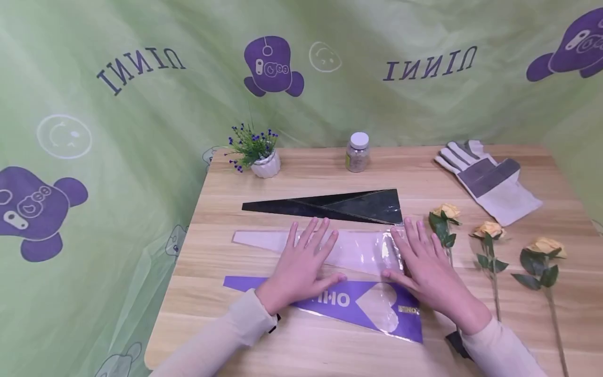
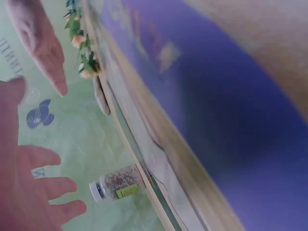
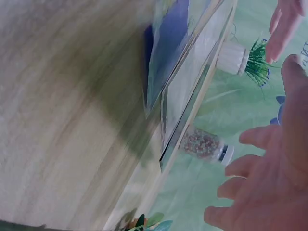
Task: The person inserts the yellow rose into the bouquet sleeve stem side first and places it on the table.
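My left hand [image 1: 303,262] is spread, palm down, over the pale pink flower sleeve [image 1: 355,248] and the purple flower sleeve [image 1: 405,319], which has a heart-shaped clear window. To its right, my right hand [image 1: 426,267] spreads its fingers over the wide ends of the same two sleeves. Both wrist views show the hands raised off the tabletop, holding nothing; the left hand [image 2: 33,178] and right hand [image 3: 269,178] have fingers apart. Just beyond the fingertips lies a black flower sleeve [image 1: 330,206]. The three tapered sleeves lie flat in rows, partly covered by the hands.
Three artificial roses [image 1: 490,230] with long stems lie on the right of the wooden table [image 1: 188,319]. Behind them are grey-and-white work gloves [image 1: 494,183]. A white-capped jar [image 1: 358,154] and a potted plant [image 1: 266,165] stand along the back edge, before a green curtain.
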Available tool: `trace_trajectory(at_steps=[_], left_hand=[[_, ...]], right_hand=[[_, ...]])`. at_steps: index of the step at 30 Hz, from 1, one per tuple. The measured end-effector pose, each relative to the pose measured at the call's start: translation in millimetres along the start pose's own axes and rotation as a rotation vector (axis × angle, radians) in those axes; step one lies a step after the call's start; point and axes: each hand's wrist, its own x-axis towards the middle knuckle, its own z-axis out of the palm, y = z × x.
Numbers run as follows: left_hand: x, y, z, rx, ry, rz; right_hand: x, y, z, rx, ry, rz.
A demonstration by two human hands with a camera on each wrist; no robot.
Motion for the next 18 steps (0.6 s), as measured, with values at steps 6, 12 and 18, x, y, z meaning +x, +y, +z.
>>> trace_trajectory(at_steps=[6, 12, 18], left_hand=[[28.7, -11.5, -12.2, -0.261, 0.274, -0.045], [98.1, -19.8, -24.8, -0.199, 0.203, -0.092], [163.2, -15.5, 2.1, -0.044, -0.152, 0.031]], right_hand=[[23.7, 11, -19, 0.065, 0.193, -0.052], [77.6, 37, -44, 0.049, 0.070, 0.072], [126.3, 57, -42, -0.079, -0.186, 0.178]])
